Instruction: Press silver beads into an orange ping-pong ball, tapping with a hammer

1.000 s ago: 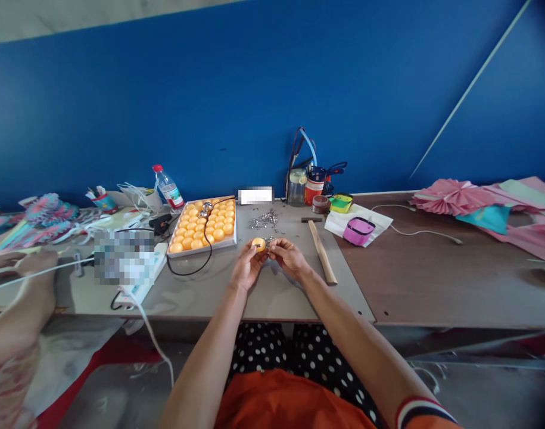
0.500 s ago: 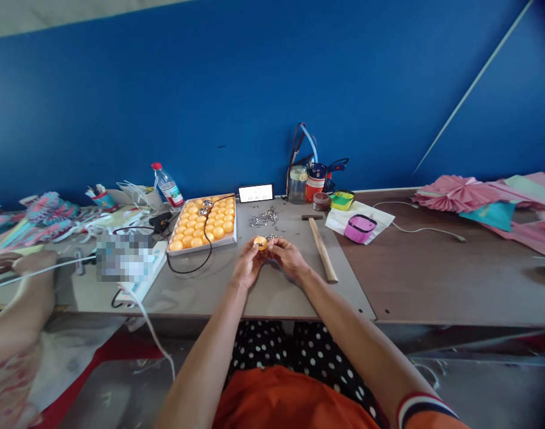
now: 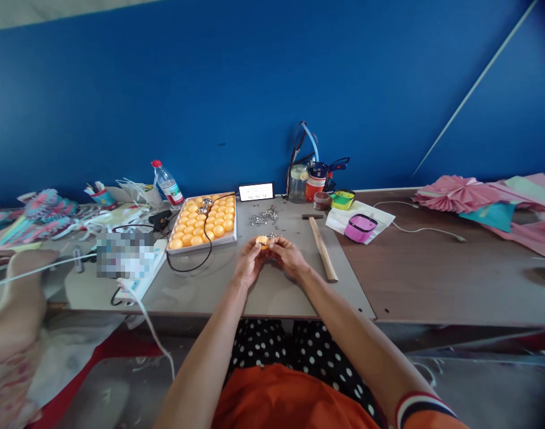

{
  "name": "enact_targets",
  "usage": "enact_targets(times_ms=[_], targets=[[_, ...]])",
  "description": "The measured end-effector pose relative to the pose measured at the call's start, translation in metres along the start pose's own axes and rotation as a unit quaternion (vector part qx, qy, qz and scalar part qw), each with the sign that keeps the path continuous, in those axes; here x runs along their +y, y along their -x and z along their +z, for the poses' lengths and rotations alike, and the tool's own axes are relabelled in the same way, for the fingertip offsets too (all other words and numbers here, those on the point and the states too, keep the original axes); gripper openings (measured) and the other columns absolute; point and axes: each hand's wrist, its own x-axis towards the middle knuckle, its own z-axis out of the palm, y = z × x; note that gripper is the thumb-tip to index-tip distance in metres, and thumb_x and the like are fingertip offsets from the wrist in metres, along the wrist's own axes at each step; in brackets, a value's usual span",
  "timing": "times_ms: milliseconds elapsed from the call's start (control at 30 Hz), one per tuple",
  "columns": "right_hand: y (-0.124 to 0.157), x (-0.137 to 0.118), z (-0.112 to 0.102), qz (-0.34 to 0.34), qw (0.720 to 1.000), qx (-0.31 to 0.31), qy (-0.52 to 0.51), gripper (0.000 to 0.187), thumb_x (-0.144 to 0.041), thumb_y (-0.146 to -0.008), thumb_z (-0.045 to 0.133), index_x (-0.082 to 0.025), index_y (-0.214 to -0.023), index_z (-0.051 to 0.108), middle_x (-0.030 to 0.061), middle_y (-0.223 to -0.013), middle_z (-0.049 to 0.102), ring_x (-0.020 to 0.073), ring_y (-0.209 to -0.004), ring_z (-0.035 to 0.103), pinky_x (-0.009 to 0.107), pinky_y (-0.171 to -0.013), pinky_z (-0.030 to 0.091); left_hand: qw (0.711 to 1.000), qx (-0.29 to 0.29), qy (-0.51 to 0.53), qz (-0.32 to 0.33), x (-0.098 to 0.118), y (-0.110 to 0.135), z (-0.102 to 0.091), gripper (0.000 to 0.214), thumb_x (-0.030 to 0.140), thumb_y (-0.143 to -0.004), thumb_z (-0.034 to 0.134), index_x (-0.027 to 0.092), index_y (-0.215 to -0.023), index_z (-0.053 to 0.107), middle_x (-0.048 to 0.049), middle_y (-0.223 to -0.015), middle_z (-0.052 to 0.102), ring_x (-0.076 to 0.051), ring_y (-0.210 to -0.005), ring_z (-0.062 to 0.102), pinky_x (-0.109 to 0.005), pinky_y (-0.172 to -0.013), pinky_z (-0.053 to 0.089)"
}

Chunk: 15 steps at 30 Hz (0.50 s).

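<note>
Clock positions are taken from the orange ball point(image 3: 262, 239), which sits between both sets of fingertips above a grey tabletop point(image 3: 272, 298). The left hand point(image 3: 248, 265) grips it by thumb and fingers from 8 o'clock; the right hand point(image 3: 287, 256) grasps it from 4 o'clock. Whether either also pinches a metal part cannot be told. Loose metal pieces point(image 3: 266, 215) lie at 12 o'clock, a digital display point(image 3: 255, 192) behind them; a tray point(image 3: 226, 240) of balls point(image 3: 217, 230) lies at 10, a hammer point(image 3: 322, 247) at 3.
</note>
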Motion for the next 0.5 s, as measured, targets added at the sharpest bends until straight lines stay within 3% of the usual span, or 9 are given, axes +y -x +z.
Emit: enact_targets(times_ms=[500], targets=[[0.002,-0.0019,0.0017,0.004,1.0,-0.004,0.005,0.025,-0.032,-0.056,0.078,-0.018,-0.065,0.059,-0.0053,-0.059,0.054,0.0068,-0.054,0.045,0.022,-0.056,0.037,1.0,0.008,-0.002,0.005,-0.0021,-0.0016,-0.002,0.036,0.027,-0.064,0.077,0.015,-0.094,0.061,-0.0033,-0.081,0.068,-0.013,-0.07,0.062,-0.026,-0.068,0.045]])
